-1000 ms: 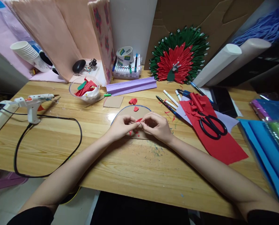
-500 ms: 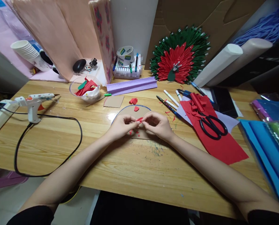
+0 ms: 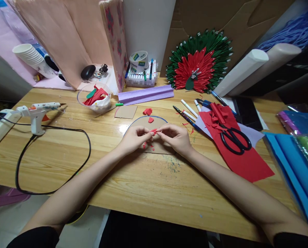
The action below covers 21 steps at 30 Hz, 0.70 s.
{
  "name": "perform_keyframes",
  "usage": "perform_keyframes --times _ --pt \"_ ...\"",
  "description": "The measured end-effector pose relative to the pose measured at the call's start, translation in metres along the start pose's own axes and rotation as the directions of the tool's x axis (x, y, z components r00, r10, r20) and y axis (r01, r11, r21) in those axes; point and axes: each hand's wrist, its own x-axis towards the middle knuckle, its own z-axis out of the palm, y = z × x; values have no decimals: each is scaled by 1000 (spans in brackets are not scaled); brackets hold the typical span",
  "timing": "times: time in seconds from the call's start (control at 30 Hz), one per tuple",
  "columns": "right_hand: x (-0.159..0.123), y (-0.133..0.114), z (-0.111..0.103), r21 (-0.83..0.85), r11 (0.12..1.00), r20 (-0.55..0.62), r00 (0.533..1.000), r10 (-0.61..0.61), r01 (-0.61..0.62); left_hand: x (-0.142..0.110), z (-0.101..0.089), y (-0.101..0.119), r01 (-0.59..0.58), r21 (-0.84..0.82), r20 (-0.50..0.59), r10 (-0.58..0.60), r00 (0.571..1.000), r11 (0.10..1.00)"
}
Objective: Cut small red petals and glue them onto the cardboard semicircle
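A small piece of red crepe paper (image 3: 154, 131) is pinched between the fingertips of my left hand (image 3: 135, 138) and my right hand (image 3: 176, 138). Both hands hover over a round-topped cardboard piece (image 3: 157, 148) with a blue edge. On that cardboard lie a red paper petal (image 3: 151, 120) and several tiny red scraps near my left fingers. Just beyond its curved edge sits a small pile of red petals (image 3: 147, 111). My fingers hide part of the paper and of the cardboard.
A hot glue gun (image 3: 37, 117) with a looping black cable stands left. Black-handled scissors (image 3: 236, 140) rest on red crepe paper (image 3: 252, 165) at right, beside markers. Behind are a plastic bowl (image 3: 94, 100) of scraps, a purple paper strip (image 3: 146, 94) and a red-and-green paper peacock (image 3: 199, 62).
The fingertips have shifted slightly on the red paper, the right ones drawing a little to the right. More of the red piece shows between the hands. Everything else stays put.
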Motion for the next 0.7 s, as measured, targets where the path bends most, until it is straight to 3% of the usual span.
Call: perform_keyframes --times 0.13,0.4,0.7 --pt "0 0 0 -26 999 -1 1000 -25 25 0 1 -1 -24 18 -14 24 1000 1000" --pt "-1 -1 -1 -102 992 21 997 -72 74 -1 1 -10 -227 166 -121 248 961 960" --pt "-1 0 0 -33 997 17 997 -71 72 -6 1 -11 -296 371 -91 352 932 880"
